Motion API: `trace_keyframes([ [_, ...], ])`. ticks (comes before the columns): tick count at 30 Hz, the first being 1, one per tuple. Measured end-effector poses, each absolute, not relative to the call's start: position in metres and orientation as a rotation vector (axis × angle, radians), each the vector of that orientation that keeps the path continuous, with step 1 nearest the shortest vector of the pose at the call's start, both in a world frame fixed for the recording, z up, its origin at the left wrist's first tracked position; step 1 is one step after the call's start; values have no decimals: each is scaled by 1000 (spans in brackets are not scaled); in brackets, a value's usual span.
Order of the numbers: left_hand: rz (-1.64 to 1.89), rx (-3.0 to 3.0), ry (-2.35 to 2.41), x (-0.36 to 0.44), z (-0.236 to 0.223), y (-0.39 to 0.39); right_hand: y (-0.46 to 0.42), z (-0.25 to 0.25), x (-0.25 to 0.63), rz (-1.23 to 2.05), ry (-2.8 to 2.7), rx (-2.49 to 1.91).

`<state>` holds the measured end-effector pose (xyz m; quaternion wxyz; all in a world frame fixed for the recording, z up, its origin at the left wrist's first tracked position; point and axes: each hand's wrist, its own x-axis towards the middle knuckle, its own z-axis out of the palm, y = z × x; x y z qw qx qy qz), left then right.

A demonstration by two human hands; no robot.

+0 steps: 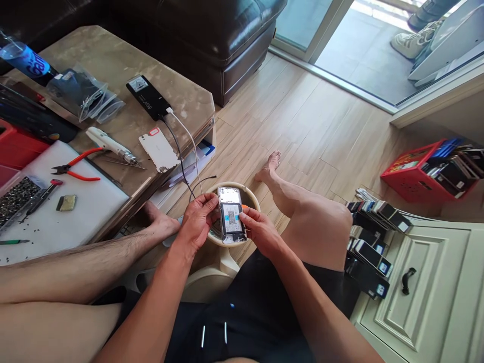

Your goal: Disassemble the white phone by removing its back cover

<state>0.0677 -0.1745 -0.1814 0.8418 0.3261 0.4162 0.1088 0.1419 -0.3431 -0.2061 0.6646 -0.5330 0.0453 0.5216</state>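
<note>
An opened phone (231, 216) with its back cover off, battery and inner parts showing, is held between both hands over a round cream bowl (252, 195) on the floor. My left hand (196, 222) grips its left edge, fingers curled round it. My right hand (258, 230) pinches the right edge, with something small and orange showing at the fingertips. The phone's white back cover (159, 149) lies on the low table (113, 65) to the left.
On the table lie red-handled pliers (77, 168), an electric screwdriver (109, 143), a black battery pack (148, 97) with a white cable, plastic bags, a tray of screws (15, 196). Stacked phones (372, 237) and a red basket (416, 176) stand right, beside a cream cabinet (427, 287).
</note>
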Motion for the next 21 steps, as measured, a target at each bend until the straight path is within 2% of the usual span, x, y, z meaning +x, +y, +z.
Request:
trace_keyframes([
  [21, 268, 609, 741, 69, -174, -176, -340, -199, 144, 1163, 180, -1121],
])
